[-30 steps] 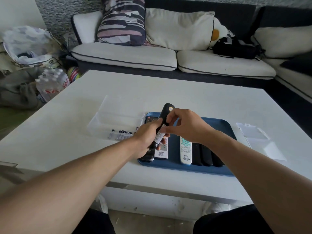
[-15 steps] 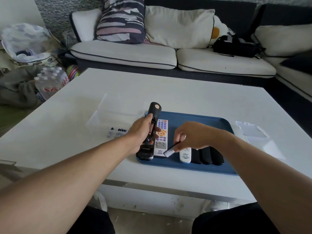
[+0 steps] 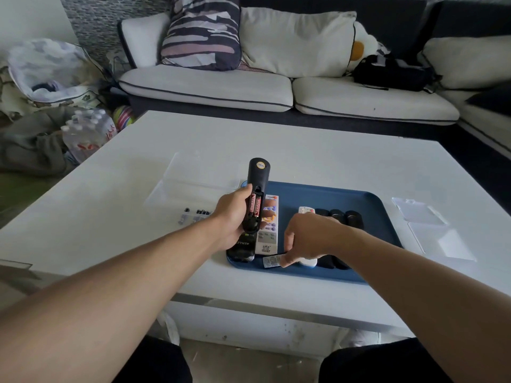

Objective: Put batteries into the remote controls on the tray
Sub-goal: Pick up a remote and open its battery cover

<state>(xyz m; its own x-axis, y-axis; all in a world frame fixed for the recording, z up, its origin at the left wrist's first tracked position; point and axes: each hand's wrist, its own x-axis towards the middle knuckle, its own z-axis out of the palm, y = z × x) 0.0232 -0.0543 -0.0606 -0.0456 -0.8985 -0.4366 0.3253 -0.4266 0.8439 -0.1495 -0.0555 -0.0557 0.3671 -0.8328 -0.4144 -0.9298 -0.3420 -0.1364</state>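
1. Nearest: both forearms reached fwd over the near edge of the white surface [image 3: 318,150].
2. R hand [image 3: 307,239] hung low over the near part of the blue tray [image 3: 331,194], fingers curled, tips pinching a small grey battery cover [image 3: 271,262] w/ a printed label; cover lay at or just above the tray floor, can't tell which.
3. L hand [image 3: 235,217] gripped a black remote [image 3: 255,194], back side up & tilted away from the person, thumb on its L edge, fingers wrapped under. Compartment was open w/ two red batteries [image 3: 255,205] seated side by side.
4. Under that hand, on the tray: another black remote [image 3: 242,248] & a white remote [image 3: 267,233] w/ coloured buttons, side by side.
5. R of those: a 2nd white remote [image 3: 305,210], partly hidden by the R hand, then three black remotes [image 3: 354,218] in a row.
6. L of tray: clear plastic box [image 3: 177,194] w/ loose batteries [image 3: 203,212].
7. R of tray: clear plastic lids [image 3: 417,211] flat on the surface.
8. Far: sofa [image 3: 221,87] w/ cushions.
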